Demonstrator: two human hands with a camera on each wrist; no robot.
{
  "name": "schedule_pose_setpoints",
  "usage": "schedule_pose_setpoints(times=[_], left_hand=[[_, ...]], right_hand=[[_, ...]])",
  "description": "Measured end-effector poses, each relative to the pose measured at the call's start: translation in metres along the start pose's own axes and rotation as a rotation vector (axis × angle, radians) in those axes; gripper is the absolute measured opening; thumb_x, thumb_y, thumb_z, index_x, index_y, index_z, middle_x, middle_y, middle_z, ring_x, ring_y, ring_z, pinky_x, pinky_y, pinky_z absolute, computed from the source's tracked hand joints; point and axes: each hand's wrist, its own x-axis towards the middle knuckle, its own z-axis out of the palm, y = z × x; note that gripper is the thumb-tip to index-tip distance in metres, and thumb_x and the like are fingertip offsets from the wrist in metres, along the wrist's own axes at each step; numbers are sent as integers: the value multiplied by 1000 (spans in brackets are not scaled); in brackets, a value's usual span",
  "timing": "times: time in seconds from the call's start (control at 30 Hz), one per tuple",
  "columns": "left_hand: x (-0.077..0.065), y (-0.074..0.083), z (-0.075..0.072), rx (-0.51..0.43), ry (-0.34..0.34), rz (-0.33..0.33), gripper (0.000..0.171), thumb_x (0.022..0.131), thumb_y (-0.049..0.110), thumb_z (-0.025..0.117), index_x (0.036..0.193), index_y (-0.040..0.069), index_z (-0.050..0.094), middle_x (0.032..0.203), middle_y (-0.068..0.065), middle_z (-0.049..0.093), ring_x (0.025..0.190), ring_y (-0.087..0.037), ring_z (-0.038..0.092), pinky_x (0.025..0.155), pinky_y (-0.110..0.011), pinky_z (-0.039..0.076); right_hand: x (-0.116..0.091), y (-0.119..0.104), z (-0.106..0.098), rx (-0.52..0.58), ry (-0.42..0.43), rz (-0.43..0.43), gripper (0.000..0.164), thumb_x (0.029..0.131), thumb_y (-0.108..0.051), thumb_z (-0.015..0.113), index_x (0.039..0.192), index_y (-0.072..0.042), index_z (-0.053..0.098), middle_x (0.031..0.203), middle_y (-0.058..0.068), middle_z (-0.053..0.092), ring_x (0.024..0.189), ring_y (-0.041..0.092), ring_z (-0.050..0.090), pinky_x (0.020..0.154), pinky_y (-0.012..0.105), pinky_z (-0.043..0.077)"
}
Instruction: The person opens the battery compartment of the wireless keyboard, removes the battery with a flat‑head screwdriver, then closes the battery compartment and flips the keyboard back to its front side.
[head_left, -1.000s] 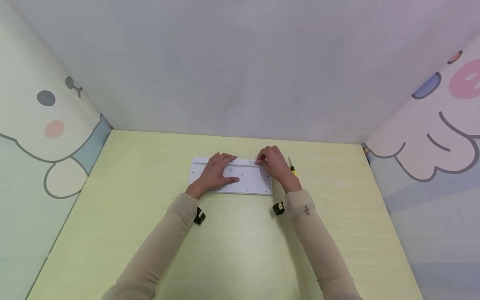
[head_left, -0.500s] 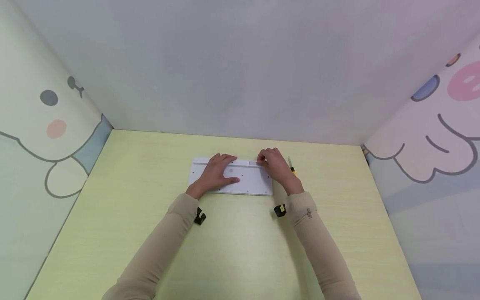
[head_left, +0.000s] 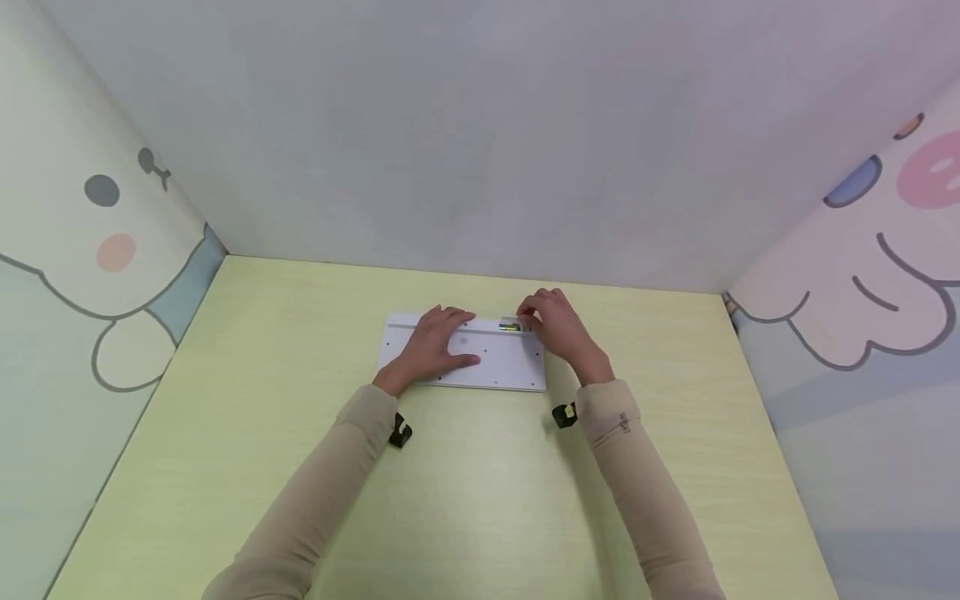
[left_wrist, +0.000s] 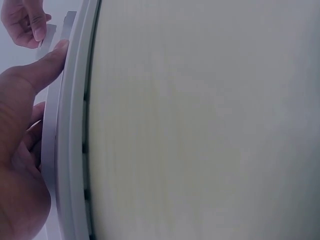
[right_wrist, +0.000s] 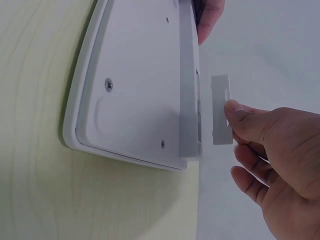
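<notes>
Running this remotely, I've got the left hand (head_left: 431, 343) spread over a white panel (head_left: 510, 367) on the table (head_left: 480, 492). At its far edge, my right hand (head_left: 558, 325) is pinching a little cover (right_wrist: 219, 112) just off the slot (head_left: 510, 327).

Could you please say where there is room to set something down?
Bare table lies outside both sleeves, and between them before the white panel, which is crowded: left hand resting on it, right hand pinching a cover alongside.
</notes>
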Motion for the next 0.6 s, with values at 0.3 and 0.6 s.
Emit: schedule_pose_setpoints(times=[0.3,0.6], left_hand=[[1,0,0,-7,-5,-3,80,86,52,77,152,16,47,151,-6,54,148,-28,43,134,-46,15],[0,1,-1,-7,-17,-15,80,86,52,77,152,17,47,151,-6,53,149,-29,42,134,-48,15]], right_hand=[[10,5,-2,-7,27,7,14,99,-14,67,106,-6,75,105,11,71,102,29,57,100,44,47],[18,12,3,-14,34,4,14,98,-14,68,106,-5,74,105,12,72,102,29,58,100,45,47]])
